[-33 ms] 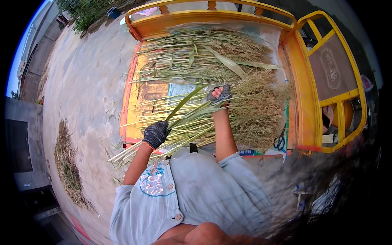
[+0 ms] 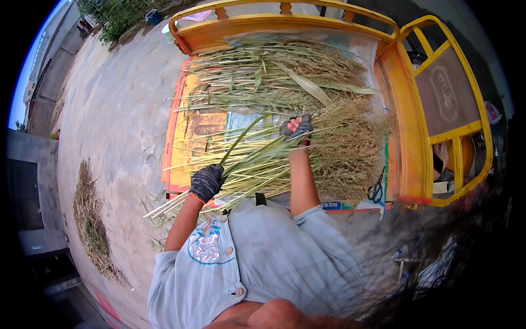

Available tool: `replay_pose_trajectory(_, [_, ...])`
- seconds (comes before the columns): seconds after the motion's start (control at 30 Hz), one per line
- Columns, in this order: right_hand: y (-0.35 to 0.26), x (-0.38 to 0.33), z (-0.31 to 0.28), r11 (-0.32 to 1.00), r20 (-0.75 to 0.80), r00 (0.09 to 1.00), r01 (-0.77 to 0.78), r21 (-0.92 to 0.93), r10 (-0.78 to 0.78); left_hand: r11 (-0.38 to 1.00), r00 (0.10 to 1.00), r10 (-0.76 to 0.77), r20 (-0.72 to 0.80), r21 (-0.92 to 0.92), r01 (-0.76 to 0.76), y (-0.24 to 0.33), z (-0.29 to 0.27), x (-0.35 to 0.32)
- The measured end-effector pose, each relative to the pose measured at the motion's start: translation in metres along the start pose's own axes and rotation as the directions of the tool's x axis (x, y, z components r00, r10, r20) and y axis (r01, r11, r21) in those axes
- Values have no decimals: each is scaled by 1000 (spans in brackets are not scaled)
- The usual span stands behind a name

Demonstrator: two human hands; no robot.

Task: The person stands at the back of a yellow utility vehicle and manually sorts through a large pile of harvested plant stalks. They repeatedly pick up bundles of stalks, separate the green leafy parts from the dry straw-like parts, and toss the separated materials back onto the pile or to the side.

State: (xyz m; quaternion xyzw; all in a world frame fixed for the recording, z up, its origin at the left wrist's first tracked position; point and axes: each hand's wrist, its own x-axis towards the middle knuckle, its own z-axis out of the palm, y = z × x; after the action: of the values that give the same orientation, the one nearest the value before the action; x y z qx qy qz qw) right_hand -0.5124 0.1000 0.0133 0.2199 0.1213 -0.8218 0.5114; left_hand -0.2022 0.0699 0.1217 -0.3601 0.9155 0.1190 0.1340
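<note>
My left hand (image 2: 207, 182), in a dark grey knitted glove, is closed at the cut-end side of the stalks. A long green leaf (image 2: 239, 141) rises from its grip. Farther right, my right hand (image 2: 297, 126), gloved with bare fingertips showing, makes a fist round sorghum stalks just below their heads. Pale green stalks (image 2: 255, 174) run between and beneath both hands. Their brownish, brushy seed heads (image 2: 345, 159) spread to the right. Beyond them lies a second layer of sorghum stalks (image 2: 235, 74), with a broad leaf (image 2: 304, 82) across it.
The stalks lie on a yellow cart bed (image 2: 183, 159) with a rail (image 2: 285, 22) at the far side and a yellow frame panel (image 2: 444, 93) at the right. Dark-handled scissors (image 2: 376, 192) hang near its front right corner. A dry plant heap (image 2: 92, 225) lies on the concrete at left.
The long leaf at my left hand has turned and now looks narrower. Both hands have barely shifted and stay closed.
</note>
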Motion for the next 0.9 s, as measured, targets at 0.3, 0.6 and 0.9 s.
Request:
replay_pose_trajectory(0.3, [-176, 92, -116, 902, -26, 921, 387, 193, -389, 869, 876, -435, -208, 159, 469, -149, 48, -140])
replay_pose_trajectory(0.6, [-108, 31, -34, 903, -453, 788, 418, -103, -417, 109, 136, -985, -110, 220, 969, -149, 14, -236])
replay_pose_trajectory(0.9, [-4, 18, -52, 955, -286, 952, 182, 236, -111, 961, 834, -276, -478, -111, 254, 35, 17, 8])
